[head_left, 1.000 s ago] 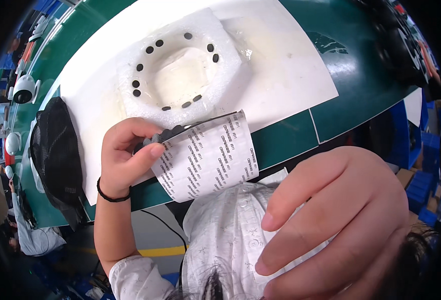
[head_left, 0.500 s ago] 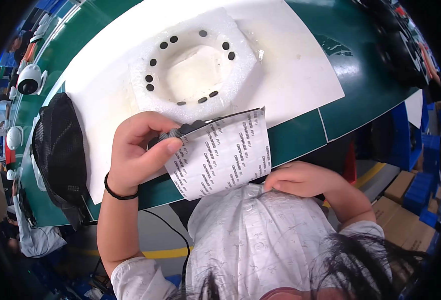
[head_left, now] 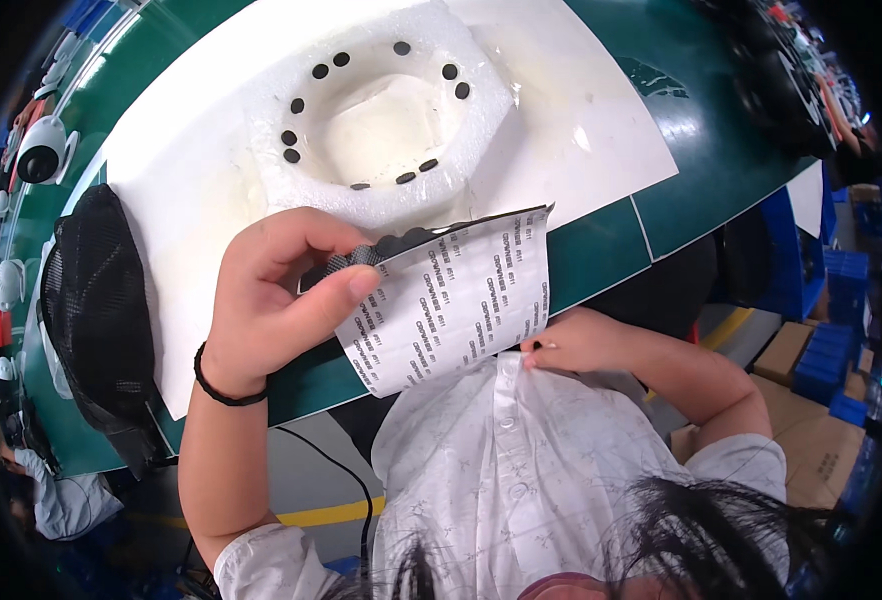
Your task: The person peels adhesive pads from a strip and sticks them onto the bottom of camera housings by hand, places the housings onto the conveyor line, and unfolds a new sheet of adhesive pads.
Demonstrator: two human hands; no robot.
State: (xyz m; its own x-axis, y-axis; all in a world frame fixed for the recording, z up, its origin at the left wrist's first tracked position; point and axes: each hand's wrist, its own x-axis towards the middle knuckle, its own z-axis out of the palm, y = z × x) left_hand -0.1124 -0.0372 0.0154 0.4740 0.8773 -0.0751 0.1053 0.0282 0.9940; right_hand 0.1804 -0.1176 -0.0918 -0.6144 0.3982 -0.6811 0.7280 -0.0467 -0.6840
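My left hand [head_left: 296, 285] pinches the left edge of a sheet of black round pads [head_left: 451, 300] by thumb and fingers. Its white backing with grey print faces me, and dark pads curl up along the top edge. Close to my shirt front, by the sheet's lower right side, my right hand [head_left: 581, 342] is closed in a pinch; a tiny dark and pale bit shows at its fingertips, too small to name. Beyond the sheet lies a white foam block [head_left: 276, 185] with a round hollow. Several black round pads [head_left: 291, 156] are spaced around the hollow's rim.
White paper [head_left: 581, 150] covers part of the green table [head_left: 611, 245]. A black mesh bag [head_left: 101, 310] lies at its left edge. White cameras [head_left: 46, 150] stand farther left. Black items [head_left: 771, 90] crowd the far right; blue bins [head_left: 826, 350] and cardboard boxes [head_left: 811, 440] sit below.
My right hand has shifted slightly left and up, and its fingers have drawn into a tighter pinch. The sheet in my left hand has moved slightly right against the view.
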